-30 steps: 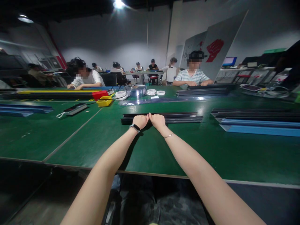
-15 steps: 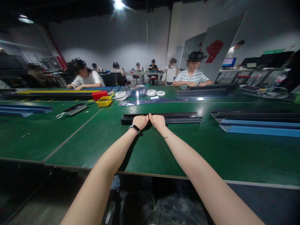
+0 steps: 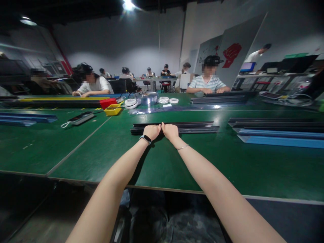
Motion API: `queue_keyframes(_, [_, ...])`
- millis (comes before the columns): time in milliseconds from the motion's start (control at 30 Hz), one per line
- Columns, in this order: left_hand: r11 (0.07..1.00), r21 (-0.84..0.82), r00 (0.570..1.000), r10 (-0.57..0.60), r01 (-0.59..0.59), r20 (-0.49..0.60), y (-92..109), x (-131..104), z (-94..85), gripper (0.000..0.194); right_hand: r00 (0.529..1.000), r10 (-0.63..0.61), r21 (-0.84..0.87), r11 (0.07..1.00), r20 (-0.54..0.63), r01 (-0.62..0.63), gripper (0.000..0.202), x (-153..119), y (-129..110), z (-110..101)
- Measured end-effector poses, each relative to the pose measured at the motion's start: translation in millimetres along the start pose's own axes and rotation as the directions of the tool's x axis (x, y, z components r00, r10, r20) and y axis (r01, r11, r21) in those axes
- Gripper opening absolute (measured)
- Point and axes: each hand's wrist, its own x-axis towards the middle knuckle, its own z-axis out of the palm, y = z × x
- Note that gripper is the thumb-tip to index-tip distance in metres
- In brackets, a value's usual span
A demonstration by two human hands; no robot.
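Two dark profiles lie side by side on the green table: the rear black profile (image 3: pixel 196 124) and the front black profile (image 3: pixel 199 130). My left hand (image 3: pixel 152 131), with a watch at the wrist, is closed over the middle-left part of them. Beside it my right hand (image 3: pixel 170 131), with a thin bracelet, is closed over their middle. The thumbs meet or nearly meet between the hands. The fingers curl down out of sight, so which profile each one grips is hidden.
Blue profiles (image 3: pixel 280 139) and black ones lie at the right; more blue profiles (image 3: pixel 27 118) at the left. A phone-like device (image 3: pixel 81 118), a yellow bin (image 3: pixel 113 109), a red bin (image 3: pixel 108 102) and tape rolls (image 3: pixel 173 100) stand farther back. Across the table a person in stripes (image 3: pixel 208 83) sits.
My hands and the two profiles have hardly moved. In the right background, a standing person has shifted slightly to the right.
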Motion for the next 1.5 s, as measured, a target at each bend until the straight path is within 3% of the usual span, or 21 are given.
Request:
queue_keyframes(300, [1.000, -0.015, 1.000, -0.016, 0.016, 0.002, 1, 0, -1.3, 0.051, 0.998, 0.007, -0.014, 1.000, 0.066, -0.006, 0.056, -1, 0, -3])
queue_keyframes(467, [0.999, -0.030, 1.000, -0.015, 0.015, -0.006, 1, -1, -3.3, 0.049, 0.998, 0.050, 0.020, 0.999, 0.035, -0.050, 0.057, -2, 1, -5])
queue_keyframes(833, [0.999, -0.044, 0.998, 0.021, -0.023, -0.057, -2, -1, -5.5, 0.046, 0.995, -0.046, 0.064, 0.997, -0.086, 0.052, 0.053, -2, -1, -13])
queue_keyframes(1133, [0.999, -0.017, 0.999, -0.049, 0.049, -0.003, -1, -1, -4.7, 0.050, 0.999, 0.002, 0.071, 0.997, -0.042, 0.001, 0.054, -2, -3, -10])
queue_keyframes(1500, [0.999, -0.006, 0.999, -0.042, 0.042, 0.017, -2, -1, -3.8, 0.054, 1.000, 0.014, 0.035, 0.999, 0.000, -0.014, 0.054, -3, -2, -8])
